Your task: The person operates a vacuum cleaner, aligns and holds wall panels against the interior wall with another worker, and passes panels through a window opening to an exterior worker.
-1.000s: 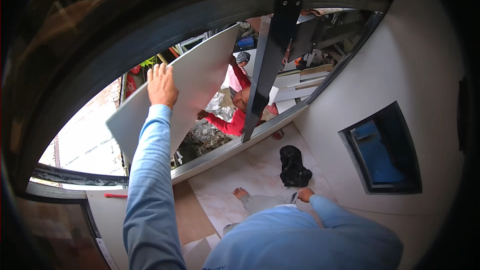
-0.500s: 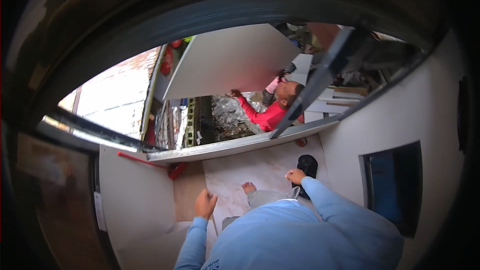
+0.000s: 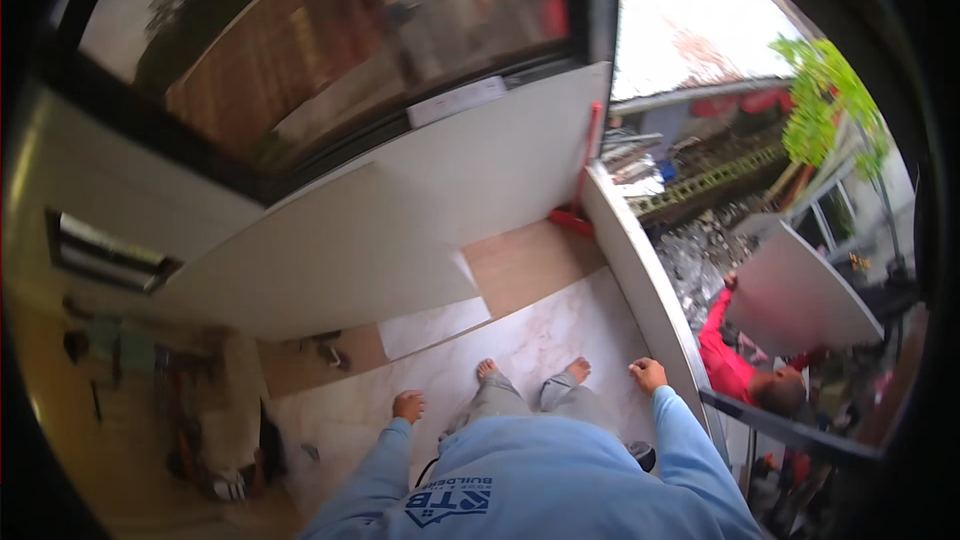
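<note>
My left hand (image 3: 408, 406) hangs beside my left thigh above the pale marbled floor tiles (image 3: 590, 325), fingers loosely bent and nothing seen in them. Out to my right, my right hand (image 3: 648, 374) is lifted near a low white wall (image 3: 650, 275); its fingers are slightly curled, with no object visible. Both hands are apart from any surface. My bare feet stand on the tiles between them. Beyond the low wall, a person in a red top (image 3: 735, 365) holds up a large pale board (image 3: 800, 290).
A red long-handled tool (image 3: 573, 221) leans in the far corner. A large pale panel (image 3: 340, 250) stands along the left wall below a dark-framed window. A loose tile (image 3: 435, 325) lies beside brown flooring (image 3: 535, 265). At lower left, people are beside another pale board (image 3: 235, 410). Rubble lies outside.
My view has swung left, so the opening and the person in red now appear at the right. Both of my feet now show on the tiles. My hands still hold nothing visible.
</note>
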`<action>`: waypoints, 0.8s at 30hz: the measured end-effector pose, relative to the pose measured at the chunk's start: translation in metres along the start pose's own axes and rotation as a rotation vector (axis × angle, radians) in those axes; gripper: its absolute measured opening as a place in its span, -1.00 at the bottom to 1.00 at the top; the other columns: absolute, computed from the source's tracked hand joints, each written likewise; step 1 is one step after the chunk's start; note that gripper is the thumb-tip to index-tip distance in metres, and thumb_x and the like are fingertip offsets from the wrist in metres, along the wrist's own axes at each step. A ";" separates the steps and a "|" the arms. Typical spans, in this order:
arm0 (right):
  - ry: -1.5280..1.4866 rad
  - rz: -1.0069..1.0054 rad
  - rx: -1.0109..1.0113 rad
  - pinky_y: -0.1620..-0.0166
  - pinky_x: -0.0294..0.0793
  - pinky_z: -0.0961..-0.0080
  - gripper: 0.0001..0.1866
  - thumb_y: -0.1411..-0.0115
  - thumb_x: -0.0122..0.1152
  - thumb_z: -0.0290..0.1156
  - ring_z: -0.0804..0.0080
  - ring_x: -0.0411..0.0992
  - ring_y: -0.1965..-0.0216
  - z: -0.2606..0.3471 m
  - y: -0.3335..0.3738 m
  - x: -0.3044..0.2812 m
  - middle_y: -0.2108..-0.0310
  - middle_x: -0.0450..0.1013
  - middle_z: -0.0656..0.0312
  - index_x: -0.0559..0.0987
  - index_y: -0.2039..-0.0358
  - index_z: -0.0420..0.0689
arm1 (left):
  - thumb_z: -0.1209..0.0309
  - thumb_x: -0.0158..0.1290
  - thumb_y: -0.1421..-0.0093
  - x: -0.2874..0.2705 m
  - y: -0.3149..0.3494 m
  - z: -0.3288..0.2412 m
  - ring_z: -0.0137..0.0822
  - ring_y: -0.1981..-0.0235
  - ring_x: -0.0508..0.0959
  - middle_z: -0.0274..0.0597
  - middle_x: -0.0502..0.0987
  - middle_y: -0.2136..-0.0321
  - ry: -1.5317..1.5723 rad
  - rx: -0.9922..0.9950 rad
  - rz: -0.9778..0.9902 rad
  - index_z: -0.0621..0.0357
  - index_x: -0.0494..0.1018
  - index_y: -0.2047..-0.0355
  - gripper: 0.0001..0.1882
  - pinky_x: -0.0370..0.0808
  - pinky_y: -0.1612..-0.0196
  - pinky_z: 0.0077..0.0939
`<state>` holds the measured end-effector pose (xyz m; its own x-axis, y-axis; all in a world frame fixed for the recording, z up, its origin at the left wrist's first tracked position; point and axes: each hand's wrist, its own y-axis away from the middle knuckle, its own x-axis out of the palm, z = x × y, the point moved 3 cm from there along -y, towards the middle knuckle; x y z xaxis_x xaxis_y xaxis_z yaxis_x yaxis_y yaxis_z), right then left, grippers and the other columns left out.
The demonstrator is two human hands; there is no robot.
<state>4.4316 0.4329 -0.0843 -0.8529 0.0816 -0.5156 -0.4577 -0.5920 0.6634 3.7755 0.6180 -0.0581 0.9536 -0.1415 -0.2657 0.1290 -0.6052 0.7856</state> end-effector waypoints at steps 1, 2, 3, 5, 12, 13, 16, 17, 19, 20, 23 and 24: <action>0.102 -0.011 -0.127 0.02 0.57 0.23 -0.67 -0.20 0.31 -0.15 0.09 0.63 0.15 0.035 -0.011 0.007 0.24 0.66 0.02 0.72 0.21 -0.15 | 0.39 0.07 -0.24 0.006 0.005 0.012 -0.36 0.54 0.57 -0.17 0.63 0.39 0.022 0.015 -0.032 0.14 0.58 0.10 -0.76 0.53 0.56 -0.43; 0.201 -0.022 -0.246 0.02 0.56 0.19 -0.66 -0.21 0.31 -0.13 0.04 0.62 0.14 0.070 -0.018 0.017 0.24 0.65 -0.01 0.71 0.21 -0.15 | 0.39 0.07 -0.22 0.011 0.012 0.024 -0.39 0.54 0.57 -0.21 0.64 0.42 0.038 0.024 -0.060 0.12 0.61 0.15 -0.78 0.51 0.57 -0.45; 0.254 0.012 -0.350 0.02 0.56 0.16 -0.66 -0.22 0.31 -0.13 0.00 0.61 0.14 0.111 -0.023 0.030 0.23 0.64 -0.03 0.71 0.21 -0.15 | 0.39 0.07 -0.22 0.011 0.014 0.034 -0.39 0.54 0.57 -0.21 0.64 0.42 0.062 0.010 -0.076 0.12 0.61 0.15 -0.78 0.51 0.57 -0.45; 0.288 0.056 -0.535 0.05 0.56 0.14 -0.66 -0.24 0.29 -0.12 -0.04 0.60 0.14 0.199 -0.027 0.059 0.22 0.63 -0.06 0.71 0.21 -0.15 | 0.33 0.10 -0.23 0.010 0.018 0.053 -0.43 0.53 0.57 -0.24 0.65 0.41 -0.054 0.088 -0.058 0.13 0.62 0.17 -0.76 0.51 0.54 -0.49; 0.220 0.141 -0.693 0.07 0.57 0.20 -0.64 -0.29 0.25 -0.11 -0.02 0.61 0.14 0.397 0.012 0.183 0.20 0.64 -0.03 0.68 0.13 -0.15 | 0.34 0.07 -0.25 -0.078 -0.005 0.068 -0.45 0.51 0.58 -0.25 0.67 0.39 0.042 -0.019 0.015 0.14 0.63 0.13 -0.74 0.51 0.50 -0.51; 0.209 0.160 -0.699 0.06 0.57 0.20 -0.64 -0.29 0.24 -0.12 0.00 0.62 0.14 0.404 0.013 0.201 0.19 0.64 -0.03 0.68 0.12 -0.16 | 0.34 0.05 -0.26 -0.096 -0.010 0.067 -0.45 0.50 0.58 -0.24 0.67 0.37 0.077 -0.020 -0.001 0.14 0.62 0.11 -0.73 0.52 0.49 -0.51; 0.242 0.225 -0.685 0.05 0.57 0.24 -0.63 -0.31 0.23 -0.14 0.05 0.63 0.14 0.412 0.020 0.258 0.21 0.65 -0.02 0.67 0.14 -0.21 | 0.35 0.01 -0.27 -0.157 -0.021 0.078 -0.44 0.47 0.58 -0.22 0.67 0.34 0.163 -0.028 -0.053 0.14 0.60 0.08 -0.71 0.52 0.48 -0.49; 0.243 0.267 -0.675 0.05 0.57 0.24 -0.63 -0.31 0.23 -0.14 0.05 0.63 0.14 0.411 0.022 0.276 0.21 0.65 -0.02 0.68 0.15 -0.21 | 0.35 -0.01 -0.27 -0.179 -0.024 0.084 -0.42 0.46 0.58 -0.20 0.67 0.32 0.188 -0.022 -0.076 0.14 0.60 0.06 -0.69 0.51 0.47 -0.49; 0.270 0.330 -0.658 0.06 0.58 0.26 -0.64 -0.31 0.22 -0.14 0.05 0.63 0.15 0.412 0.030 0.312 0.21 0.65 -0.01 0.68 0.17 -0.21 | 0.36 -0.03 -0.27 -0.224 -0.028 0.100 -0.40 0.46 0.57 -0.19 0.68 0.31 0.262 -0.020 -0.106 0.14 0.59 0.05 -0.68 0.51 0.47 -0.48; 0.284 0.365 -0.638 0.04 0.58 0.25 -0.65 -0.32 0.21 -0.15 0.06 0.62 0.14 0.415 0.036 0.327 0.20 0.65 -0.01 0.68 0.17 -0.21 | 0.38 -0.05 -0.26 -0.243 -0.029 0.107 -0.39 0.45 0.57 -0.17 0.68 0.31 0.317 -0.007 -0.128 0.14 0.59 0.05 -0.68 0.51 0.47 -0.47; 0.417 0.393 -0.645 -0.01 0.57 0.21 -0.66 -0.30 0.23 -0.16 0.05 0.62 0.11 0.457 0.059 0.373 0.18 0.65 -0.02 0.69 0.15 -0.18 | 0.38 0.00 -0.23 -0.291 -0.033 0.117 -0.34 0.42 0.59 -0.17 0.67 0.30 0.374 -0.049 -0.207 0.13 0.57 0.02 -0.67 0.55 0.42 -0.43; 0.437 0.374 -0.791 0.00 0.57 0.21 -0.67 -0.30 0.23 -0.16 0.03 0.61 0.11 0.479 0.067 0.387 0.18 0.65 0.00 0.68 0.14 -0.17 | 0.36 0.05 -0.22 -0.304 -0.034 0.122 -0.32 0.40 0.60 -0.19 0.66 0.30 0.399 -0.068 -0.227 0.12 0.56 0.01 -0.66 0.57 0.39 -0.40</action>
<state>3.9511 0.8090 0.0203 -0.6680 -0.4306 -0.6070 0.2598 -0.8992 0.3520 3.4476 0.5860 -0.0726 0.9275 0.3091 -0.2104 0.3519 -0.5312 0.7707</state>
